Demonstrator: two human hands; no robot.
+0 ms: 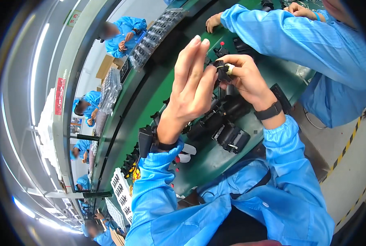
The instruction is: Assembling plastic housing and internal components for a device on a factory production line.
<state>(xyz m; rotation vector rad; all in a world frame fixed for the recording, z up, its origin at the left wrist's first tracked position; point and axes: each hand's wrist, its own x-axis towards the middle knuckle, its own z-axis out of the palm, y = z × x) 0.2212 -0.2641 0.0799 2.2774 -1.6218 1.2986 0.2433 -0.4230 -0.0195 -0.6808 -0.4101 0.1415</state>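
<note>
A long green workbench [150, 96] ran through the room, its surface catching a dull shine, and a pale metal frame [77, 51] stretched alongside it. A red sign [60, 96] was fixed to that frame, and I could see a green-lettered sign [73, 18] farther up. Beyond stood a pale wall [92, 61], with an open cardboard box [104, 67] in front of it. Overhead, slim tube lights [38, 69] glowed white — another lamp [24, 207] burned harshly in the dimmer lower-left corner of the view. Over on the right, the light grey floor [343, 166] carried yellow-and-black striped tape [349, 143] (two separate lines of it) — both running at a slant.
</note>
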